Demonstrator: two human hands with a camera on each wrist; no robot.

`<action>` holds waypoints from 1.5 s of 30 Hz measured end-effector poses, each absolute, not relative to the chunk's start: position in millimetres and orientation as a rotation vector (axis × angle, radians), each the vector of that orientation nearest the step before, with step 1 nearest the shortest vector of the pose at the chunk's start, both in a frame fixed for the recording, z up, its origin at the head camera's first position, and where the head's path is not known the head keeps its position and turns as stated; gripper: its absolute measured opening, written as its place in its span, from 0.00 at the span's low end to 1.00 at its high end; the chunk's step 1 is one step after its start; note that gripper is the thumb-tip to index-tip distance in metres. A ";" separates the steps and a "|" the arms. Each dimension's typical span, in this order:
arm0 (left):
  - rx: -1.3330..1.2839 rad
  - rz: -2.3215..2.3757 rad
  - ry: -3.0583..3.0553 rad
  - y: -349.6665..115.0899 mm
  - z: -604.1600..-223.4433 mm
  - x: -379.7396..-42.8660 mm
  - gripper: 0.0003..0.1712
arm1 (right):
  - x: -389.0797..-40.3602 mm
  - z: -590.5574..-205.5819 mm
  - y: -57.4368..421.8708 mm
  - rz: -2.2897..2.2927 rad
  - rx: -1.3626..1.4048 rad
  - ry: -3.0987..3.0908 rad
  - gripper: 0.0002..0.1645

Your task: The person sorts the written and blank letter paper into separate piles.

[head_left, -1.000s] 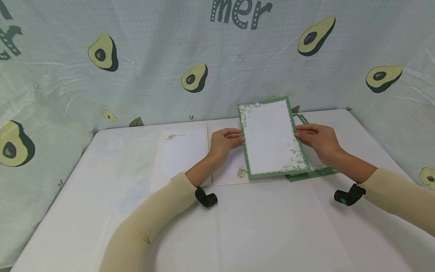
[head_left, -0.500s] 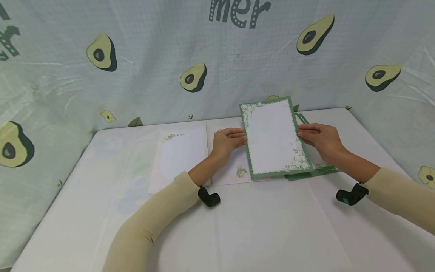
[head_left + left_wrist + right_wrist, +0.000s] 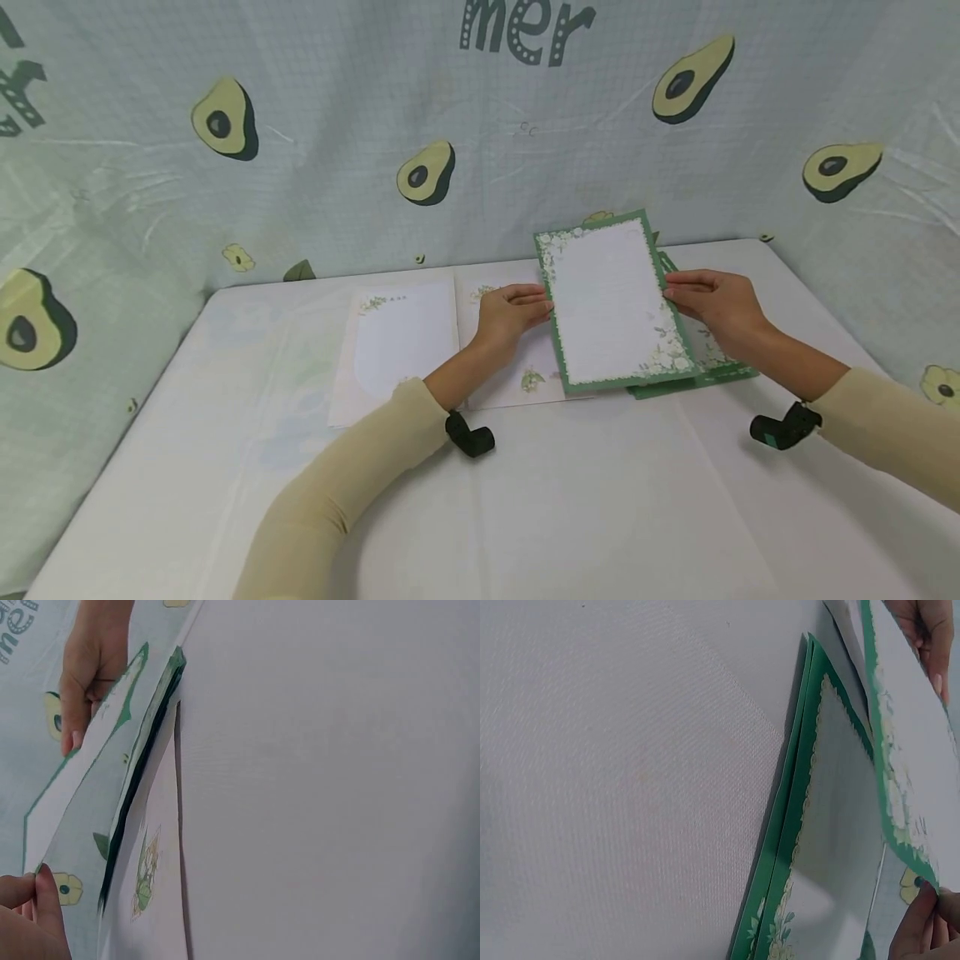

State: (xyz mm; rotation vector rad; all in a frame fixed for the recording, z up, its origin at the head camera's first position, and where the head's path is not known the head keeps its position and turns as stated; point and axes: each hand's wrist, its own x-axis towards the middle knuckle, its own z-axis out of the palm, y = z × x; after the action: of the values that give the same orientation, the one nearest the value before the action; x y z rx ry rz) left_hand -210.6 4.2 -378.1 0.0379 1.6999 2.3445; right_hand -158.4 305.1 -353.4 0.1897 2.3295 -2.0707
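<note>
A sheet of paper with a green border and white flowers (image 3: 611, 300) is held up and tilted over the table. My left hand (image 3: 510, 321) pinches its left edge, and my right hand (image 3: 723, 308) pinches its right edge. In the left wrist view the raised sheet (image 3: 90, 750) stands off the stack, its lower corner between left thumb and finger. Beneath it lies a stack of matching green-bordered sheets (image 3: 832, 817), partly covered by the raised one in the head view. Left of the stack, pale sheets with a small floral print (image 3: 405, 342) lie side by side.
A white cloth covers the table (image 3: 600, 492). Behind it hangs a pale curtain (image 3: 322, 167) printed with avocados, close to the table's far edge. Each wrist wears a black camera, such as the left one (image 3: 470, 435).
Both hands have shifted slightly to the right with the green-bordered sheet between them. More of the pale sheet beneath now shows at its left.
</note>
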 end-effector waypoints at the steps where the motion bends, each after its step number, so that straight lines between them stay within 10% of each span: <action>1: 0.029 2.343 1.696 5.0 -378.1 -210.5 0.16 | -158.7 -353.2 306.0 -2.072 0.187 2.331 0.16; 35: -0.070 2.383 1.507 61.3 -380.1 -200.6 0.14 | -176.4 -354.7 355.4 -1.861 0.154 2.502 0.08; 45: -0.061 2.350 1.517 71.6 -381.9 -200.5 0.10 | -179.7 -364.4 360.0 -1.688 0.169 2.634 0.26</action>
State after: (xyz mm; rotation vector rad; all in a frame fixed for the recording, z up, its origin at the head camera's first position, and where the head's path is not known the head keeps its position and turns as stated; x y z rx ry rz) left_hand -200.5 71.6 -381.9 -0.0610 1.5173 2.3496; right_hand -179.7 360.0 -364.4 0.1687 2.6339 -1.6882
